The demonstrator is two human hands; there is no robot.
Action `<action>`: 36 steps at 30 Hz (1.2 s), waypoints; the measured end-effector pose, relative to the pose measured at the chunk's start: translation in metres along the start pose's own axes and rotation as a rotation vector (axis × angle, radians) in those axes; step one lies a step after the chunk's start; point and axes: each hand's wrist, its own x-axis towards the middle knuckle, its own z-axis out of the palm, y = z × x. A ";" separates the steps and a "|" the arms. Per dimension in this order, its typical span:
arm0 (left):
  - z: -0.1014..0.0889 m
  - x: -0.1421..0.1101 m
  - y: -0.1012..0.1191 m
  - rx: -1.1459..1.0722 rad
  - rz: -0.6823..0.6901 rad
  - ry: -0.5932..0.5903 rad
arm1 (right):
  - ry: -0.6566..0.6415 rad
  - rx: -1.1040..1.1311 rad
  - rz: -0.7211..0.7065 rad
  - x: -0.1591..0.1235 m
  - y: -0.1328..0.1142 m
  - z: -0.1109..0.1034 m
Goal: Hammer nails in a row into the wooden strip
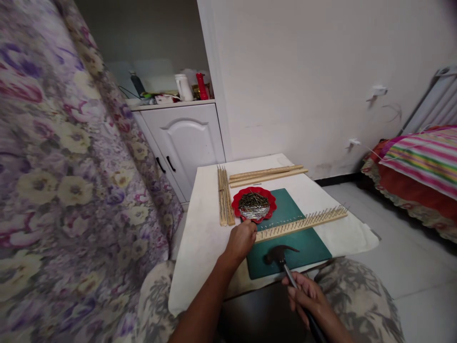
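My right hand [303,294] is wrapped around the handle of a claw hammer [279,255], whose head hovers over the front of a green mat [307,255]. Across that mat lies a wooden strip [285,231] with several nails standing up in rows along it. At the strip's left end is my left hand [243,239], its fingers closed; whether they pinch a nail or the wood is hidden. Just beyond it, a red scalloped bowl [236,206] holds a heap of nails [254,204], some dark and some silvery.
More wooden strips lie left of the bowl [224,202] and at the back of the white-covered table [200,257], with a loose nail [257,184] beside them. A floral curtain [89,190] hangs at left. A white cabinet [193,143] and a bed [424,166] stand beyond.
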 end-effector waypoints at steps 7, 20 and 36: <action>0.019 0.001 -0.008 -0.308 -0.055 0.134 | 0.005 -0.022 0.003 0.001 0.000 0.000; 0.036 -0.002 -0.010 -0.409 -0.099 0.185 | 0.033 -0.200 -0.064 -0.008 -0.033 0.025; 0.037 -0.002 -0.008 -0.369 -0.172 0.140 | 0.090 -0.460 -0.184 0.049 -0.075 0.057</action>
